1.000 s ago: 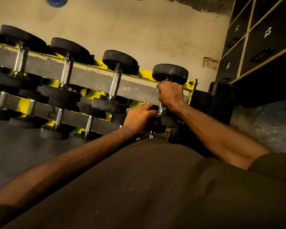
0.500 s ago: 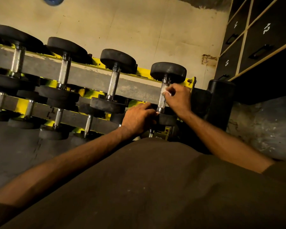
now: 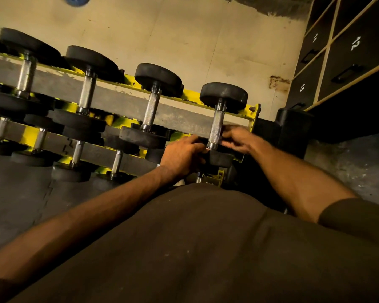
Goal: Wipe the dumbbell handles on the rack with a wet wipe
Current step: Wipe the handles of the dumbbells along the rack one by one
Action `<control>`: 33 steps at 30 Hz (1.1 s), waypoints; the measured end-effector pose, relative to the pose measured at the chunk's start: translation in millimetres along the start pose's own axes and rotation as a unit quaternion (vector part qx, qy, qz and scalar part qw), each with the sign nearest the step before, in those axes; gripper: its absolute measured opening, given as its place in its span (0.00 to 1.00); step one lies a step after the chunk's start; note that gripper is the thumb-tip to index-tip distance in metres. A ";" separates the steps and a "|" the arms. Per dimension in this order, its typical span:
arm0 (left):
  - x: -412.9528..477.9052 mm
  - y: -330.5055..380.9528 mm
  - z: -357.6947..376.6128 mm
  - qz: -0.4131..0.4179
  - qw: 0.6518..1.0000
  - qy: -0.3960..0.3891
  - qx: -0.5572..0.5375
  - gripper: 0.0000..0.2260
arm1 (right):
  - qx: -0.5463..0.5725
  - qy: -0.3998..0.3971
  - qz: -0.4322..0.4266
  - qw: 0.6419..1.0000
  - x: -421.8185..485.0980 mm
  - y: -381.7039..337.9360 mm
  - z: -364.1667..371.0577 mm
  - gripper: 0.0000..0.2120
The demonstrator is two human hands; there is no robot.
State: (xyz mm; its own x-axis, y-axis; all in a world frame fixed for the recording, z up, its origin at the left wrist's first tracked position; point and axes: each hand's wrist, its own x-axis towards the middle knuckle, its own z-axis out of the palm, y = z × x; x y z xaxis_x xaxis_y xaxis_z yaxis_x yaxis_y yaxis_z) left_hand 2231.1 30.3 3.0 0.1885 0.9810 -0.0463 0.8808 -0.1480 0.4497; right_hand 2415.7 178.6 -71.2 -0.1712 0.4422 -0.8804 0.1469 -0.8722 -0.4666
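While your left hand (image 3: 184, 154) curls round the near head of the end dumbbell (image 3: 223, 96), your right hand (image 3: 236, 138) sits blurred against its handle (image 3: 218, 125), grip unreadable.

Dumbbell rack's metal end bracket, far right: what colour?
Yellow. The rack's painted metal end bracket looks scuffed; the head view shows it best.

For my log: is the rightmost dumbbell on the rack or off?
On it: the rightmost dumbbell lies across the rack, in line with its neighbours.
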 end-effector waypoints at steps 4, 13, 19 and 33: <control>4.1 0.9 -2.0 0.000 1.000 -0.012 0.006 0.11 | -0.049 -0.025 0.020 0.998 0.8 -4.1 -4.7 0.15; 1.6 -2.2 -0.6 0.001 1.000 -0.006 0.011 0.11 | 0.223 -0.008 -0.018 0.975 -3.2 -8.6 5.7 0.24; 1.1 -5.0 0.8 0.003 1.000 -0.008 0.012 0.12 | 0.095 -0.004 -0.026 0.995 -15.4 -10.5 -6.3 0.10; 4.8 -2.5 -3.0 0.003 1.000 -0.001 0.001 0.13 | 0.122 0.067 -0.102 0.985 -26.7 2.1 7.2 0.08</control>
State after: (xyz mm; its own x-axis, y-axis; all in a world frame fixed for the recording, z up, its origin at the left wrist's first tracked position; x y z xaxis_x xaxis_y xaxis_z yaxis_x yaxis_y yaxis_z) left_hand 2228.5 35.8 4.3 0.1947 0.9798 -0.0456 0.8802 -0.1540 0.4489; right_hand 2413.6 163.5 -48.1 -0.0406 0.6233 -0.7810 -0.1184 -0.7791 -0.6156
